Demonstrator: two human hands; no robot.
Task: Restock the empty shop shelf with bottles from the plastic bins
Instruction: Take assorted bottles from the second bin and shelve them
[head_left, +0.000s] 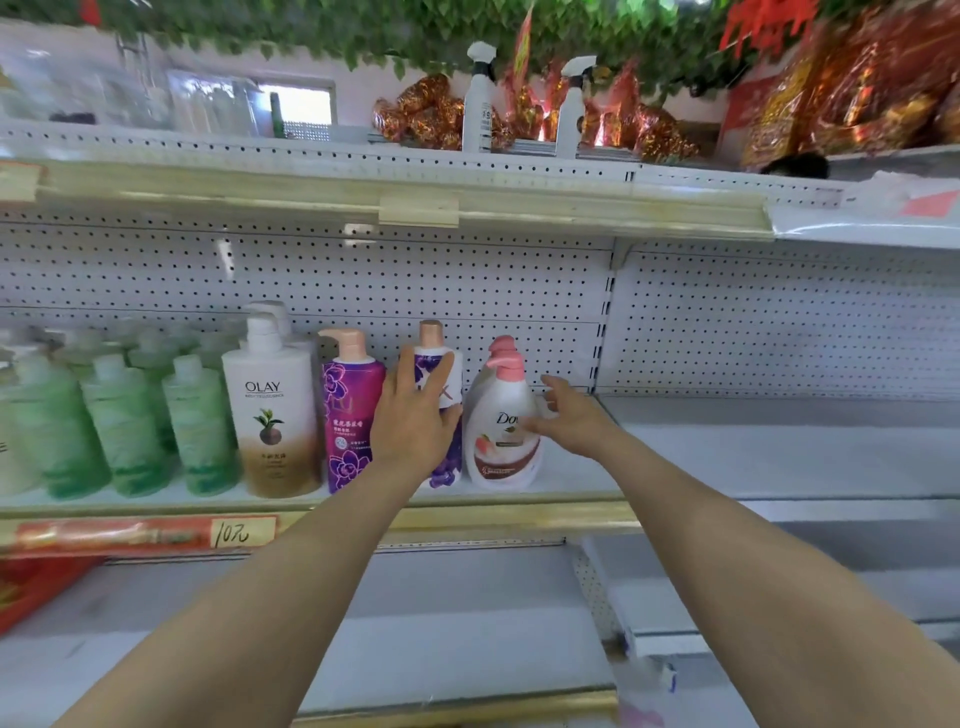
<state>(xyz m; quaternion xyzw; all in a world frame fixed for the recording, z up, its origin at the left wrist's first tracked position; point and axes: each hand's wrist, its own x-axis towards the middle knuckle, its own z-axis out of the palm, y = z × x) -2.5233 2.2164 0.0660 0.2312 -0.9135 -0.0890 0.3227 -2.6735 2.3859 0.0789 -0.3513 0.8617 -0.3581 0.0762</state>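
Note:
On the middle shelf (571, 470) stands a row of bottles. My left hand (413, 418) is wrapped around the front of a white and purple bottle with a peach cap (439, 364). My right hand (569, 418) has its fingers spread at the right side of a white Dove pump bottle (501, 441), fingertips touching it. Left of these stand a purple pump bottle (348, 415), a white and brown Olay bottle (275, 415) and several green bottles (124, 426). No plastic bin is in view.
The shelf section to the right (779, 452) has a bare board under a pegboard back wall (779, 322). A lower shelf (415, 613) runs below my arms. Two white spray bottles (480, 104) and red-gold decorations (857, 88) sit on top. A "10" price tag (241, 531) hangs on the rail.

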